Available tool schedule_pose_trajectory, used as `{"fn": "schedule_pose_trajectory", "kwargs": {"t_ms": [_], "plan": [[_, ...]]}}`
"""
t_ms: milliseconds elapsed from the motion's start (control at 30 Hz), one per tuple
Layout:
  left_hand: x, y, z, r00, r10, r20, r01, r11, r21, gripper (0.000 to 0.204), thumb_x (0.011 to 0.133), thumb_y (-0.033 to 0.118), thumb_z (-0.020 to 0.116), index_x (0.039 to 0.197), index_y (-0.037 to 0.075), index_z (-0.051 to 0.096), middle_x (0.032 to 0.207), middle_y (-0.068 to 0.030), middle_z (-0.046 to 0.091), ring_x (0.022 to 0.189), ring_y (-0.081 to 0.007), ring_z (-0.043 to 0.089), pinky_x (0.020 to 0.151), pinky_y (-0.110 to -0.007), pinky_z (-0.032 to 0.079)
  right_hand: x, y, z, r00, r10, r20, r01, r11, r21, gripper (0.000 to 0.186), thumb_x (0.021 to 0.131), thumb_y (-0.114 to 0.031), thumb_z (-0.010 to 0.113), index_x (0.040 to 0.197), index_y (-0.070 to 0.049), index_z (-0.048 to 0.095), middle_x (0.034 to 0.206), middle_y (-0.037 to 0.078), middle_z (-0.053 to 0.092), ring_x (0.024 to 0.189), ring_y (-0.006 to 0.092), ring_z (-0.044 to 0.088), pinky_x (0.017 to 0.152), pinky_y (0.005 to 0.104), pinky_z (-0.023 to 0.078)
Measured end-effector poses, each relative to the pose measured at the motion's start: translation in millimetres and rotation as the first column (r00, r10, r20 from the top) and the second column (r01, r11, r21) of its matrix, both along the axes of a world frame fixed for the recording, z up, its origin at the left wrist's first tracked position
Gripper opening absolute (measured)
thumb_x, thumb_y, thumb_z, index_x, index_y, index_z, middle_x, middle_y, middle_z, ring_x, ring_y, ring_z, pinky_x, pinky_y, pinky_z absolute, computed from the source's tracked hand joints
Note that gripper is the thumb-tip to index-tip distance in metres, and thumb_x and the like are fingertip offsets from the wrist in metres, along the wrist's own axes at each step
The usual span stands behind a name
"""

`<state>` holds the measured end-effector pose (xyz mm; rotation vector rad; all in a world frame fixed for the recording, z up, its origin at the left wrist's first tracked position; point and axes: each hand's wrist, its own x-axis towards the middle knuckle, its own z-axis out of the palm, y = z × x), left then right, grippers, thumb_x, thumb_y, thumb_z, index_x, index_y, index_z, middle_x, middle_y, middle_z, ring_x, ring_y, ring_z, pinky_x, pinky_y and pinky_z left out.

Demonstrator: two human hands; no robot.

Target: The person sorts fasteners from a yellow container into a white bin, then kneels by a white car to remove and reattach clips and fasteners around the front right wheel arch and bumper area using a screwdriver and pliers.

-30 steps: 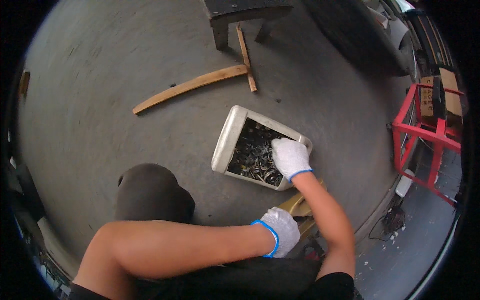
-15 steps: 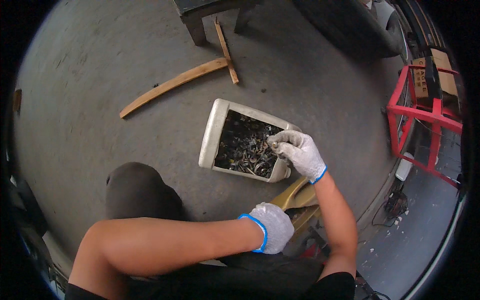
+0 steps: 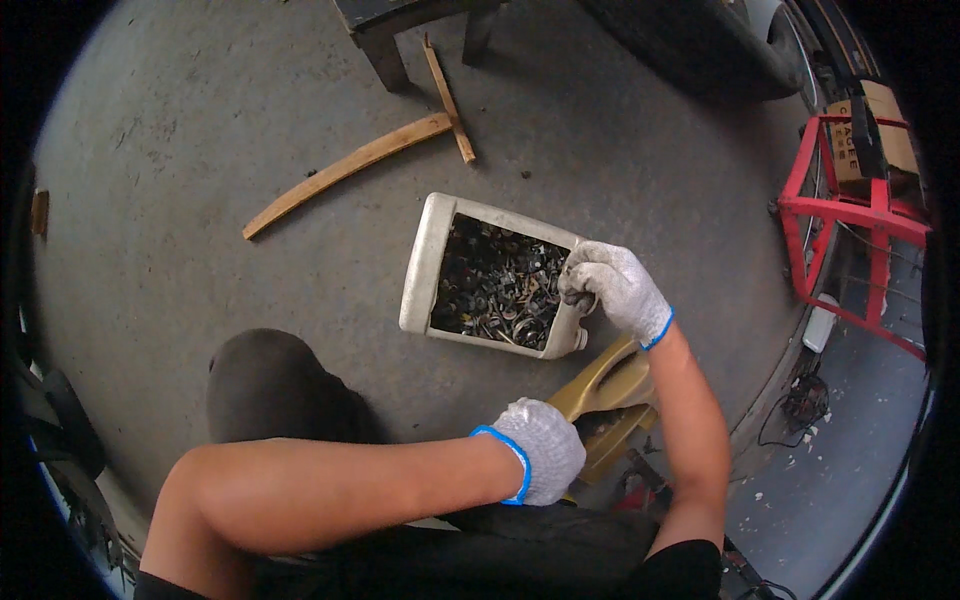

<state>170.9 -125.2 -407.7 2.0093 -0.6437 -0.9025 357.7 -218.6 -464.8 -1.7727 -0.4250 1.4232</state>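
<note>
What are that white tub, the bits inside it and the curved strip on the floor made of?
The tub looks like off-white plastic, a cut-open jug: rounded corners, dull sheen, grimy. The bits seem to be small metal parts, dark and greyish, some ring-shaped; too small to be sure. The curved strip looks like bare, unpainted wood: pale tan, matt.

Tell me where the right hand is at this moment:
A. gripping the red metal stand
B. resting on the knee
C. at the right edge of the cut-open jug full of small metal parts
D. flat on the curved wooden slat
C: the gloved right hand sits curled at the right rim of the white cut-open jug, over the dark metal parts.
</note>
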Motion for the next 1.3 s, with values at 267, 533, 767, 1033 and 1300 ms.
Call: {"fn": "schedule_pose_trajectory", "kwargs": {"t_ms": [267,533,767,1033,1300], "plan": [[-2.7,-3.5,2.3,1.000,-0.015,0.020,0.015,1.000,0.023,0.023,0.079,0.023,0.063,0.083,0.005,0.077,0.082,-0.0178,0.073,0.079,-0.0361,0.073,0.069,-0.048,0.058,-5.6,0.3,-11.2,0.993,0.071,0.097,-0.078,0.994,0.077,0.017,0.085,-0.005,0.063,0.100,0.002,0.068,0.092,0.006,0.068,0.082,0.0109,0.062,0.076,0.0277,0.053],[-3.0,-4.4,-1.0,1.000,-0.022,0.022,0.022,1.000,0.020,0.022,0.078,0.023,0.064,0.083,0.005,0.077,0.082,-0.0179,0.073,0.079,-0.0358,0.073,0.068,-0.048,0.058,5.4,-7.7,-23.0,0.994,0.001,-0.108,0.013,0.992,0.125,0.017,0.084,-0.004,0.062,0.099,0.002,0.068,0.095,0.008,0.070,0.081,0.0133,0.065,0.075,0.0290,0.054],[-1.8,-3.5,-0.9,0.999,-0.023,0.046,0.022,0.999,0.027,0.022,0.078,0.022,0.065,0.082,0.005,0.077,0.081,-0.0175,0.073,0.078,-0.0356,0.073,0.067,-0.047,0.058,-2.6,8.2,-19.5,0.745,0.438,0.503,-0.377,0.899,-0.224,0.024,0.085,-0.024,0.064,0.096,-0.005,0.071,0.091,0.018,0.070,0.090,0.0320,0.069,0.083,0.0393,0.053],[-4.1,-5.5,-4.1,0.998,-0.012,0.058,0.010,1.000,0.028,0.021,0.077,0.023,0.065,0.081,0.005,0.077,0.080,-0.0172,0.073,0.077,-0.0356,0.073,0.066,-0.047,0.057,-23.3,20.0,-49.7,0.433,0.616,0.658,-0.558,0.756,-0.341,0.030,0.088,-0.015,0.057,0.116,-0.007,0.066,0.109,0.018,0.067,0.102,0.0349,0.066,0.092,0.0438,0.051],[-0.2,-0.7,0.1,0.999,-0.040,0.032,0.039,0.998,0.040,0.022,0.076,0.023,0.066,0.082,0.005,0.077,0.081,-0.0172,0.073,0.078,-0.0355,0.073,0.067,-0.047,0.057,-30.5,28.1,-67.2,0.093,0.710,0.698,-0.531,0.628,-0.568,0.017,0.087,-0.013,0.057,0.100,-0.009,0.066,0.097,0.013,0.066,0.089,0.0308,0.069,0.071,0.0453,0.057]]}}
